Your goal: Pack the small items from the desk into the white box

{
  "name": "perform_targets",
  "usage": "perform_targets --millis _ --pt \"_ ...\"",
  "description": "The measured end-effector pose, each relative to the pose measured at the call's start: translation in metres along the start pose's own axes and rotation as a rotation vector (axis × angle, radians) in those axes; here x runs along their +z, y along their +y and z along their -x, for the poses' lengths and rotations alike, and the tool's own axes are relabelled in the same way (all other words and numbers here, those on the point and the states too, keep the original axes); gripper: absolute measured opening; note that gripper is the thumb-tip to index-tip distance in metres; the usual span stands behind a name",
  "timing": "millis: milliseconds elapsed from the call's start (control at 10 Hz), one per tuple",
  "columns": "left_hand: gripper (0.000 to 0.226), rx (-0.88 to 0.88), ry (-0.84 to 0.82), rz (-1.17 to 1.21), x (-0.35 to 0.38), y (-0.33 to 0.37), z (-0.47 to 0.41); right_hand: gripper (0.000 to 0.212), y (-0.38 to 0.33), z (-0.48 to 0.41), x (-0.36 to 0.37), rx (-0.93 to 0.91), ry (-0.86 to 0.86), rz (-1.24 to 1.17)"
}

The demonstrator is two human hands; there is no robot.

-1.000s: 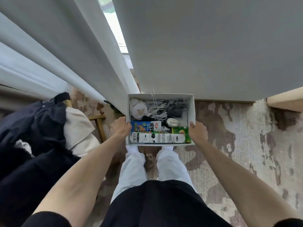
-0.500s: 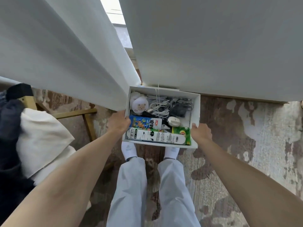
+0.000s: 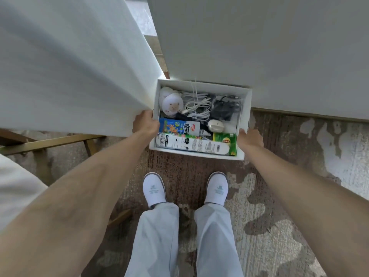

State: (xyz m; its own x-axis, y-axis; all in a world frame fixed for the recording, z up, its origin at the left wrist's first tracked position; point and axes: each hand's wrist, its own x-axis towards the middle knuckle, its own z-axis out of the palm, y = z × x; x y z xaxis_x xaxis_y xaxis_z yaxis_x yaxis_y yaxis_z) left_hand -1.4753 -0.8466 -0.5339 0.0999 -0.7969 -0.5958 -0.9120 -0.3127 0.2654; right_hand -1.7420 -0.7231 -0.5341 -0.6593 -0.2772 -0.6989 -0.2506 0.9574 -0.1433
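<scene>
Floor: patterned brown-and-cream carpet [image 3: 283, 226] is seen underfoot, with white slippers [image 3: 154, 189] planted on it; pale panels fill the upper frame – what they are cannot be told.

Task's thing: the white box [image 3: 246, 100] is held out in front of the body, low, beyond the feet. Whether its base touches the carpet cannot be told.

Contents: a sheep-faced round gadget [image 3: 172, 104], white cables [image 3: 196, 105], a black bundle [image 3: 224, 108], a small beige case [image 3: 215, 125], a blue snack packet [image 3: 178, 126], a long white carton [image 3: 191, 144] and a green tea box [image 3: 226, 141] are packed in, filling the floor of the box.

Left hand: the left hand [image 3: 145, 124] is closed on the left wall near the front corner, thumb side hooked over the rim.

Right hand: the right hand [image 3: 250, 137] is pressed against the right wall near its front corner; the fingers are hidden behind it.

Arms: both forearms are stretched forward and down, nearly straight, converging on the box – a two-sided clamp.

Handling: the cardboard is judged stiff but thin, so the walls may bow if squeezed hard. The load looks light; loose items could slide if the box is tipped. Support from beneath would be judged safer than side pressure alone.

Progress: packing appears finished.
</scene>
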Motion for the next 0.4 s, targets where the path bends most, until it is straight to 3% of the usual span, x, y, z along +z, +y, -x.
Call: perform_targets --millis 100,200,300,400 --pt "0.043 0.027 -0.049 0.131 -0.002 0.003 0.003 0.016 0.001 -0.004 -0.005 -0.052 0.049 -0.052" --pt "0.048 0.023 -0.193 0.150 -0.017 0.004 0.030 0.029 0.008 0.017 -0.027 -0.073 0.033 -0.093" --pt "0.047 0.074 -0.285 0.010 -0.041 0.005 0.069 0.039 0.011 0.058 -0.053 -0.044 -0.046 -0.090" --pt "0.052 0.178 -0.400 -0.085 -0.071 0.014 0.119 0.038 0.017 0.103 -0.076 -0.070 -0.154 -0.022"
